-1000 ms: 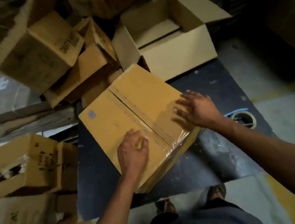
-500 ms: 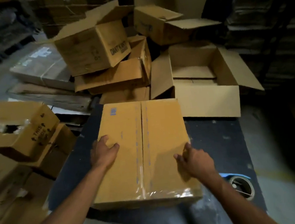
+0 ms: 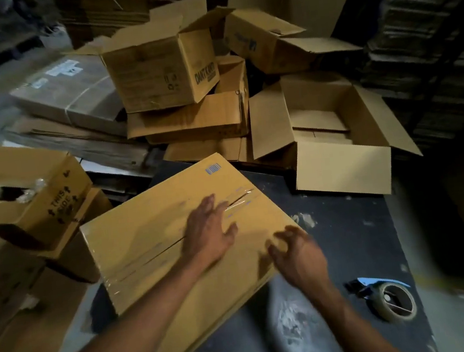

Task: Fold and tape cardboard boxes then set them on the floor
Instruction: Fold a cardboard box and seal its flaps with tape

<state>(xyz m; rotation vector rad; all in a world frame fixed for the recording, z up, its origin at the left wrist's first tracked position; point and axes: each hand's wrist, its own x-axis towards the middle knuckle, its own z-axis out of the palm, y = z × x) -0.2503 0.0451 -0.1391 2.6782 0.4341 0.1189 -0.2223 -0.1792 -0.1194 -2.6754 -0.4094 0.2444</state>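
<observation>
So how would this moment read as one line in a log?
stage: taping done | left hand: flat on taped box | right hand: fingers curled at box edge | tape dispenser: idle on table

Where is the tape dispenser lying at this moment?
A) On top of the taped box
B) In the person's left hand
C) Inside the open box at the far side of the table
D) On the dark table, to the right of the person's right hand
D: the tape dispenser lies on the dark table, right of the right hand and apart from the taped box.
</observation>
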